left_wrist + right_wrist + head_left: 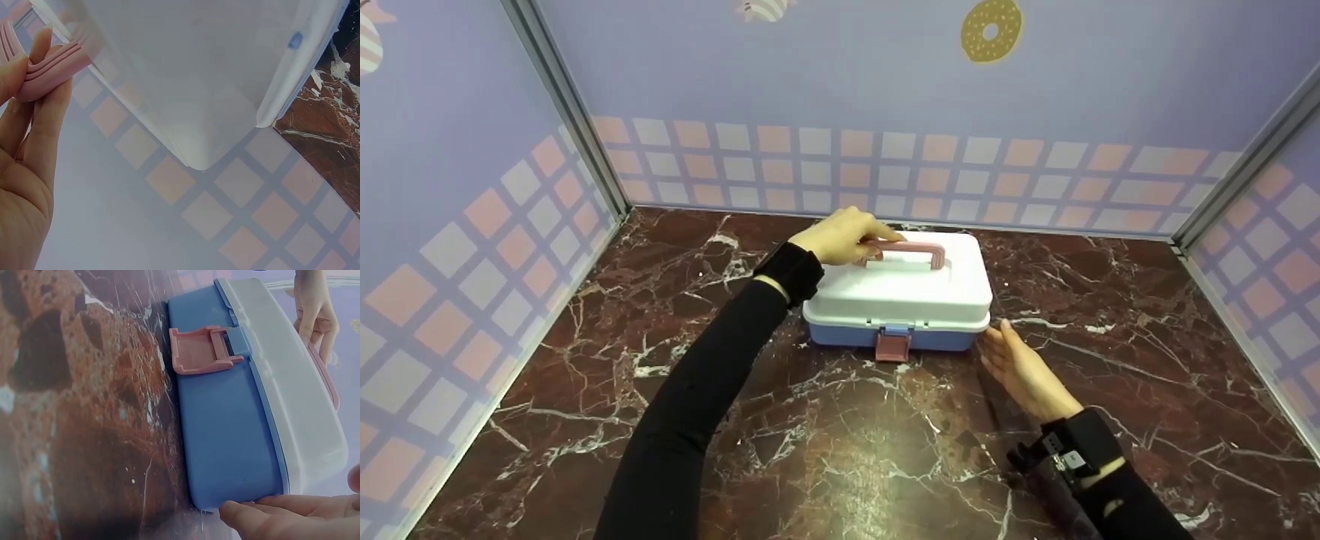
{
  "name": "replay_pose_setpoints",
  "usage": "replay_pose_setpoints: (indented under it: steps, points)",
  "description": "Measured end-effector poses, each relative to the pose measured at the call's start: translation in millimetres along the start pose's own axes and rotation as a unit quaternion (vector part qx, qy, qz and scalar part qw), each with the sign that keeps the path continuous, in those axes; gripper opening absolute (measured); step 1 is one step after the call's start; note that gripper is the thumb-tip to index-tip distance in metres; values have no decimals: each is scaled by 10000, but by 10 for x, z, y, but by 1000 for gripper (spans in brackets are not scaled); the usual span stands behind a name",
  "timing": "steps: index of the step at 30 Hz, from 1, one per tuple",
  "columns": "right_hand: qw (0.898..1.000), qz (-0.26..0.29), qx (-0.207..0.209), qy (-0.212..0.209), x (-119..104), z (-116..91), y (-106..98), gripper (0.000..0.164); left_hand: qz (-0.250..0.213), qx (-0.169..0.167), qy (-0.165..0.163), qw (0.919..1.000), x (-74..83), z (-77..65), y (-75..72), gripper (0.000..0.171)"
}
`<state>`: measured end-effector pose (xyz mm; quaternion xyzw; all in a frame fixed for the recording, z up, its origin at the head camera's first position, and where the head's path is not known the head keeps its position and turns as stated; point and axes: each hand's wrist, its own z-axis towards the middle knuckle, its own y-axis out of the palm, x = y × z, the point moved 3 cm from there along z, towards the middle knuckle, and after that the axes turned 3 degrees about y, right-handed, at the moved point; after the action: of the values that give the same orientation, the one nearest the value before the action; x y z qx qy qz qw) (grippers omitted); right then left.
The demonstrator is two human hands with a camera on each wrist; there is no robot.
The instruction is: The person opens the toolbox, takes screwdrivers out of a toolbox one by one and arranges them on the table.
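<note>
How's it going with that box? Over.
Left hand on pink handle. Right hand at right end of box. Lid down, latch undone. No obstacle in sight.

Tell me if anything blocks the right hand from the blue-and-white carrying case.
Nothing visible does: the right hand has its fingertips right at one end of the blue-and-white carrying case. The left hand grips the pink handle above.

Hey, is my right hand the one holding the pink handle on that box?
No, the left hand grips the pink handle, while the right hand is at the side of the box.
</note>
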<state>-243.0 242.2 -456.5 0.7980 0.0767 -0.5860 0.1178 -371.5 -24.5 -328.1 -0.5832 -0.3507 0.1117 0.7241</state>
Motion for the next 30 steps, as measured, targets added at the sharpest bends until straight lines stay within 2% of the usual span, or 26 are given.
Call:
replay_pose_setpoints:
  steps: [9, 17, 26, 30]
  points:
    - [9997, 230, -109, 51, 5, 27, 28, 78, 53, -39, -141, 9999, 36, -66, -4, 41]
    - [9994, 328, -58, 11, -11, 95, 29, 73, -4, -77, -45, 10000, 84, -113, 14, 41]
    - [9996, 280, -4, 60, -40, 176, -2, 75, -753, -211, -261, 9966, 85, -210, 68, 42]
    - [9995, 314, -36, 51, -87, 270, 12, 75, -860, -117, -376, 9955, 96, -275, 76, 43]
